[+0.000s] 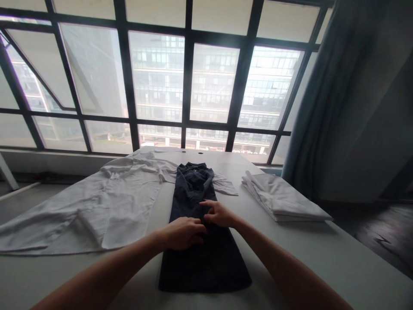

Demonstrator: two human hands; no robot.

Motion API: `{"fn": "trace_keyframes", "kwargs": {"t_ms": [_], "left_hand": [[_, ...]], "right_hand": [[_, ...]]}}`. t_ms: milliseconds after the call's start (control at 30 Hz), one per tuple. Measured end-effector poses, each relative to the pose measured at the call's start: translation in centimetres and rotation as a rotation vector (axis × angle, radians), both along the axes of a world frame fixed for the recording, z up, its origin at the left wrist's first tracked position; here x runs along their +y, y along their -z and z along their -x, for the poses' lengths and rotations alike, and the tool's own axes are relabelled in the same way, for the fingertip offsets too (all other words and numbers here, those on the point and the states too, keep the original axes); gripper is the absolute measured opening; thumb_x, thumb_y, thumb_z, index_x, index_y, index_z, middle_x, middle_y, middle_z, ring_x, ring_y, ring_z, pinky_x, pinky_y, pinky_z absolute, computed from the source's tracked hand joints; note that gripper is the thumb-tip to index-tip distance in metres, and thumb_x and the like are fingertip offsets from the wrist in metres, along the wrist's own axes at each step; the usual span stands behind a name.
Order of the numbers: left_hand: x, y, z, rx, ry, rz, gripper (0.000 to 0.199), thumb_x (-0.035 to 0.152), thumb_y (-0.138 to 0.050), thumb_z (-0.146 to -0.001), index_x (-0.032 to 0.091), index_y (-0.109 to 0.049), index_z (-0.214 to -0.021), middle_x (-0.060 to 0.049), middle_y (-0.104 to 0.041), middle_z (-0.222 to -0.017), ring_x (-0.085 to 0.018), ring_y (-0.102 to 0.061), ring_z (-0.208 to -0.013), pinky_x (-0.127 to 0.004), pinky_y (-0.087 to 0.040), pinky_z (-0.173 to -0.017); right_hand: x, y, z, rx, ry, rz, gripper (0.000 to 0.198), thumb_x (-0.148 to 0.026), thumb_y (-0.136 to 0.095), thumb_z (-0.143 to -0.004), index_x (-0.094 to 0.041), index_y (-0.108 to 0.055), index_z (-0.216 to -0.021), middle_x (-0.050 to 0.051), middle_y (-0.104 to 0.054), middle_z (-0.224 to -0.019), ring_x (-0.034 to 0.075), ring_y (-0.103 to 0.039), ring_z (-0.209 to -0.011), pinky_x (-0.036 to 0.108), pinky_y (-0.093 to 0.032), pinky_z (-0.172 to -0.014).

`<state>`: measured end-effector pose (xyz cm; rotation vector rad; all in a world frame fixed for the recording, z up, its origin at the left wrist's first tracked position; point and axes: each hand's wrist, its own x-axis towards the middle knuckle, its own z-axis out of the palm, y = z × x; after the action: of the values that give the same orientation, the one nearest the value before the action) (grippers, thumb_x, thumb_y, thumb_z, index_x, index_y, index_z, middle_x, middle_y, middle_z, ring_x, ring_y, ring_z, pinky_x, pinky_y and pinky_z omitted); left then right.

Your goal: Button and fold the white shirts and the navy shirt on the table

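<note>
A dark navy shirt (206, 262) lies lengthwise on the white table, folded into a long narrow panel. Its collar is at the far end, and the sleeves are drawn in over the front near the top. My left hand (183, 232) rests on the left side of the shirt's middle, fingers loosely bent and slightly apart. Just beyond it, my right hand (219, 214) touches the right side with its index finger stretched out and the other fingers curled under. Neither hand visibly grips the cloth.
A white garment (125, 206) is spread over the left of the table (322, 258), and a part of white cloth (224, 184) shows right of the navy shirt. Folded white garments (284, 200) are stacked at right. Beyond are windows and a dark curtain (325, 107).
</note>
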<state>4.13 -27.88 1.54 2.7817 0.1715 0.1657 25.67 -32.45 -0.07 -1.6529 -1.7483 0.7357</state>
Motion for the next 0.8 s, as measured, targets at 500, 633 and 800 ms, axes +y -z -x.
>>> {"fn": "trace_keyframes", "kwargs": {"t_ms": [500,633,800], "left_hand": [[-0.5,-0.8,0.0,0.024,0.141,0.241,0.012,0.013,-0.071,-0.080,0.019,-0.073,-0.089,0.000,-0.069,-0.081,-0.014,-0.065,-0.074,-0.021,-0.047,-0.069],[0.6,-0.7,0.2,-0.004,0.001,0.107,0.039,0.034,-0.080,-0.076,0.022,-0.070,-0.112,-0.002,-0.069,-0.085,-0.018,-0.065,-0.077,-0.026,-0.049,-0.072],[3.0,-0.1,1.0,-0.102,-0.027,-0.053,0.064,0.053,-0.082,-0.070,0.022,-0.064,-0.123,-0.012,-0.061,-0.128,-0.032,-0.056,-0.118,-0.044,-0.043,-0.103]], "right_hand": [[-0.3,0.5,0.1,-0.328,-0.034,-0.294,0.050,-0.012,-0.060,-0.078,-0.016,-0.064,-0.128,0.014,-0.058,-0.132,0.025,-0.061,-0.115,0.038,-0.048,-0.102],[-0.4,0.4,0.0,-0.325,0.013,-0.312,0.049,-0.012,-0.061,-0.079,-0.014,-0.063,-0.128,0.014,-0.060,-0.128,0.025,-0.062,-0.111,0.036,-0.049,-0.099],[-0.7,0.1,0.3,-0.357,0.061,-0.324,0.043,-0.015,-0.065,-0.081,-0.016,-0.065,-0.124,0.012,-0.063,-0.117,0.023,-0.064,-0.102,0.034,-0.050,-0.093]]}}
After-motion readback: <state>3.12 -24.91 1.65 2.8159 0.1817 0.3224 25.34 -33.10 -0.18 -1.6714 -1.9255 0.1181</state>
